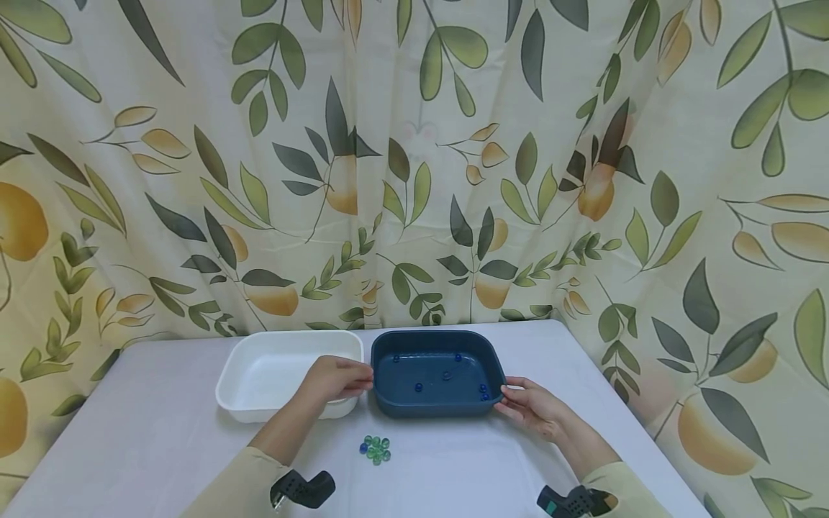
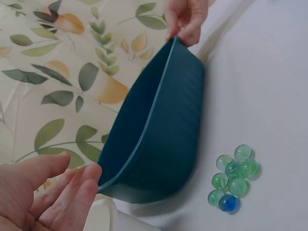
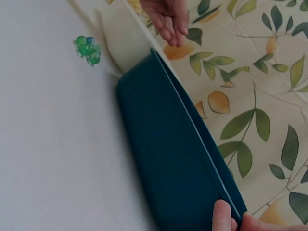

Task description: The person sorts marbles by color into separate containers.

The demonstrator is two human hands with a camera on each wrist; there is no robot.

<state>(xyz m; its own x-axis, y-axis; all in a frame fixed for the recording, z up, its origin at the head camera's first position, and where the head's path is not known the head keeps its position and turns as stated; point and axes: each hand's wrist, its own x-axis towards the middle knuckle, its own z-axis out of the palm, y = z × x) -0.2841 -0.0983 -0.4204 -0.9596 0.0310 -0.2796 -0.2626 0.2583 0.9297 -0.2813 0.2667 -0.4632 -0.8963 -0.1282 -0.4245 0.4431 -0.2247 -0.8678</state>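
White-clothed table (image 1: 162, 432): white tub (image 1: 259, 370) at left, blue tub (image 1: 434, 410) just beside it, upright. Right hand (image 1: 534, 406) pinches the blue tub's right rim; left hand (image 1: 335, 376), fingers mostly straight and ungrasping, at its left end; contact uncertain. Judged partway: about six blue-looking marbles (image 1: 458, 357) lie scattered inside the blue tub; a cluster (image 1: 376, 449), mostly green, one blue, sits outside on the cloth.

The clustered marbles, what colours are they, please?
The marbles are green except one blue, clearest in the left wrist view.
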